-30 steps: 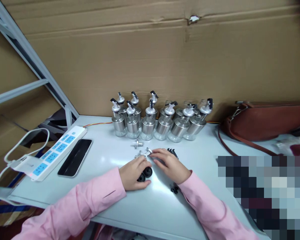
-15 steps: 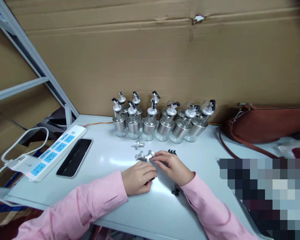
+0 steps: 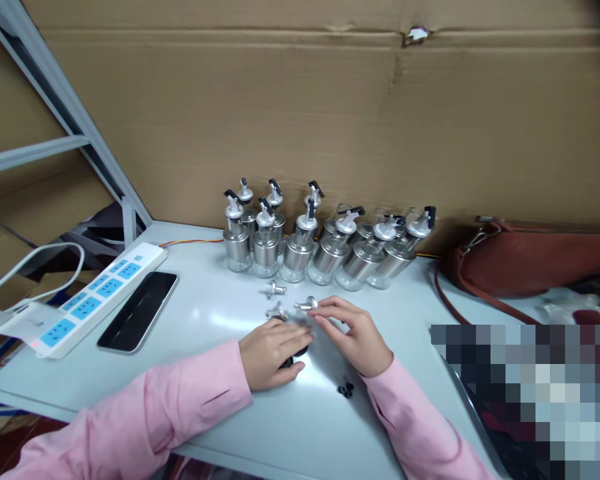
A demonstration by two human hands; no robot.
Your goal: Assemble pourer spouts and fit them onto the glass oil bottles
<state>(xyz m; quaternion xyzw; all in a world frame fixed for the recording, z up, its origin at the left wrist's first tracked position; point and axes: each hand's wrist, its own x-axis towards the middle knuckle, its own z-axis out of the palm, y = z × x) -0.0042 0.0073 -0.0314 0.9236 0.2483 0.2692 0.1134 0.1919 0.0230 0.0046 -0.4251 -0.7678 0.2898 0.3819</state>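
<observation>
My left hand (image 3: 276,353) lies low over the table, fingers spread over black parts (image 3: 287,363) that show below its fingers. My right hand (image 3: 356,333) has its fingertips at a silver pourer top (image 3: 307,304), pinching its right end. Another silver top (image 3: 277,311) lies just beyond my left hand, and a third (image 3: 275,289) lies farther back. Small black pieces (image 3: 346,390) rest on the table below my right hand. Behind stand several glass bottles with steel bands (image 3: 298,253), many topped with silver spouts and black flaps.
On the left of the table (image 3: 205,417) are a white power strip (image 3: 105,293) and a black phone (image 3: 139,312). A brown bag (image 3: 540,260) lies at the right. Cardboard (image 3: 280,107) rises behind the bottles; a metal frame (image 3: 55,73) stands left.
My right hand has drawn slightly right, and the silver top at its fingertips now lies apart from the one by my left hand. More black shows under my left hand. The view has shifted slightly.
</observation>
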